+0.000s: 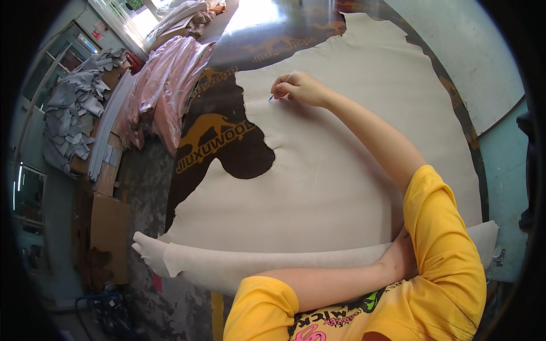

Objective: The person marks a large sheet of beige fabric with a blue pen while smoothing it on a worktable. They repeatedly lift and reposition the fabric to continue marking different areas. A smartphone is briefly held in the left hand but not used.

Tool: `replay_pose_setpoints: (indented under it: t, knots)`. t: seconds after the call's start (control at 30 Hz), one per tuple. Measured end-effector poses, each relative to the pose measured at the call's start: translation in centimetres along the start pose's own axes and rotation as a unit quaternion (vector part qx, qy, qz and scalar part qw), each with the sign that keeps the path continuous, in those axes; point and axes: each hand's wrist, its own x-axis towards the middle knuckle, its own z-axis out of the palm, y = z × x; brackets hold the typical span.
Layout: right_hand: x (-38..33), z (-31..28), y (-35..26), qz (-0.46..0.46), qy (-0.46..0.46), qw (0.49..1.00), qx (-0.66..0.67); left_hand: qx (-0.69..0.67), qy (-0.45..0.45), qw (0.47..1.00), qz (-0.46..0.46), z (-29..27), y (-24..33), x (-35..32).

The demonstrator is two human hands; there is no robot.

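Note:
A large cream leather hide (335,193) lies spread over a dark printed table (205,131), its outline ragged and deeply notched on the left. Its near side hangs over the table's front in a rounded fold. My right hand (304,89) reaches out over the far left part of the hide. Its fingers pinch a thin pen (271,98) with a blue end, the tip at or just above the leather. My left arm crosses in front of me, and my left hand (401,256) rests at the near fold on the right. Its fingers are hidden behind my right sleeve.
Pinkish plastic-wrapped sheets (165,85) are piled left of the table. Beyond them grey leather pieces (77,108) lie heaped by cardboard (111,233). A pale board (466,57) leans along the right side. More wrapped material (182,20) lies at the back left.

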Motion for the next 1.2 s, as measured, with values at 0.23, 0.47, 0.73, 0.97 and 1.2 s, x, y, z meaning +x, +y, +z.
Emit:
replay_pose_setpoints:
  t: [0.23, 0.47, 0.73, 0.97, 1.2]
  knots:
    - [-4.9, -1.1, -0.9, -0.005, -0.026, 0.995, -0.100, 0.174, -0.195, 0.965, -0.002, -0.7, 0.2, 0.2]
    - [-5.4, -0.8, -1.6, -0.006, -0.002, 0.993, -0.116, 0.156, -0.139, 0.977, 0.031, -0.2, -0.5, -0.2]
    - [-8.5, -1.8, -2.1, 0.007, -0.048, 0.990, -0.134, 0.192, -0.164, 0.967, 0.018, -0.8, -0.2, 0.0]
    - [-10.5, -0.9, -2.4, -0.002, 0.018, 0.998, -0.062, 0.132, -0.138, 0.982, -0.003, -0.5, -0.2, 0.0]
    - [-11.8, -2.1, -2.8, 0.080, -0.055, 0.984, -0.147, 0.126, -0.150, 0.980, -0.009, -0.5, -0.3, 0.0]
